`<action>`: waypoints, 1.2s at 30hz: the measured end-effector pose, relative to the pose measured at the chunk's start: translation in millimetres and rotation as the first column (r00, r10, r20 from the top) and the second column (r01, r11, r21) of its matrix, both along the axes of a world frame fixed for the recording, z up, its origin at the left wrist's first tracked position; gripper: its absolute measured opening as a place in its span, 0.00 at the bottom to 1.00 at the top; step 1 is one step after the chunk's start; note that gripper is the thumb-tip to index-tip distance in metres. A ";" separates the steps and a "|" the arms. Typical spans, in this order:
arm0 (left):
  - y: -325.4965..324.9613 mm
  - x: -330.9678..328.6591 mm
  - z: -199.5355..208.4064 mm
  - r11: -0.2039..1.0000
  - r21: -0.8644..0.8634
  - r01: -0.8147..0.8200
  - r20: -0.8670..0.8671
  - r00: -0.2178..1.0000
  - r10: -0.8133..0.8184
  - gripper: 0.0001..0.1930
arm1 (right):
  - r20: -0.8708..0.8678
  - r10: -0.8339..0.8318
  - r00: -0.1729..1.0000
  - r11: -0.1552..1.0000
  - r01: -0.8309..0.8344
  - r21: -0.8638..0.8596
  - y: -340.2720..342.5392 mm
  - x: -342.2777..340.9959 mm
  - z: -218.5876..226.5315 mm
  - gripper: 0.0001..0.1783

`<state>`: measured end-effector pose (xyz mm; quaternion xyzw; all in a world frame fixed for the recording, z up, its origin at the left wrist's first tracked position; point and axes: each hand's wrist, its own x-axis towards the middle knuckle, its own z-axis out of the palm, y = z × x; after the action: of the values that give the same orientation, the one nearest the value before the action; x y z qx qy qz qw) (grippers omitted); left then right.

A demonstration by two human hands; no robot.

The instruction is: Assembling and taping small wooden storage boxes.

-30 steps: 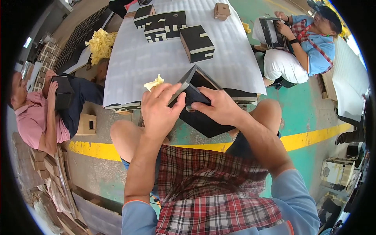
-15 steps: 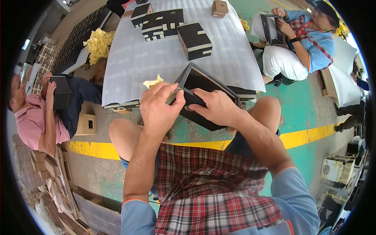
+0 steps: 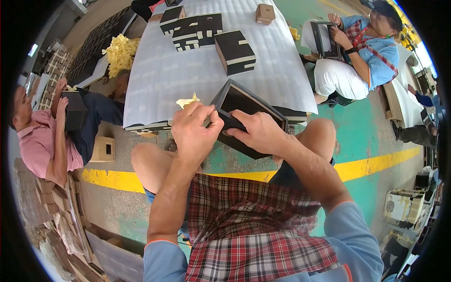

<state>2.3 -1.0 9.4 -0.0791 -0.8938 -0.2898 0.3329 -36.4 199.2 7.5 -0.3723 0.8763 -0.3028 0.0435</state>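
A black open-topped box (image 3: pixel 249 101) is tilted between my knees, against the near edge of the covered table. My right hand (image 3: pixel 263 134) grips its near wall, thumb on the outside and fingers along the rim. At the box's left corner, my left hand (image 3: pixel 195 131) is closed, thumb and index finger pinched together. What lies in that pinch is too small to make out. A crumpled pale yellow strip of tape (image 3: pixel 188 100) shows just beyond the left knuckles; whether it touches the hand I cannot tell.
Several black boxes with pale tape strips (image 3: pixel 235 51) stand on the white-covered table (image 3: pixel 155 84), with a small brown stack (image 3: pixel 265 14) farther back. A yellow tape heap (image 3: pixel 120 54) lies to the left. Co-workers holding dark pieces sit left (image 3: pixel 42 136) and right (image 3: pixel 371 51).
My left fingers have curled tighter and drawn slightly away from the box's corner. My right hand keeps its grip on the box. A yellow bit now shows at the left co-worker's hand.
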 end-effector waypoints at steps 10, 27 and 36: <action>-15.7 -6.8 -7.4 0.801 0.580 0.146 0.245 0.907 -0.342 0.11 | 0.111 0.048 0.993 0.985 -0.029 -0.169 4.7 0.7 3.0 0.19; -11.6 -6.2 -4.6 0.793 0.563 0.235 0.119 0.926 -0.359 0.11 | 0.102 0.084 0.991 0.987 -0.069 -0.143 8.7 -0.3 2.8 0.20; -8.1 -6.7 -8.1 0.894 0.396 0.208 0.102 0.958 -0.268 0.09 | -0.044 0.092 0.995 0.966 -0.100 -0.238 16.9 -3.8 -10.6 0.19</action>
<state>-4.4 -9.1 1.2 -0.0992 -0.8268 -0.5020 0.2338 -40.2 216.1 -3.1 -0.4218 0.8148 -0.3978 -0.0016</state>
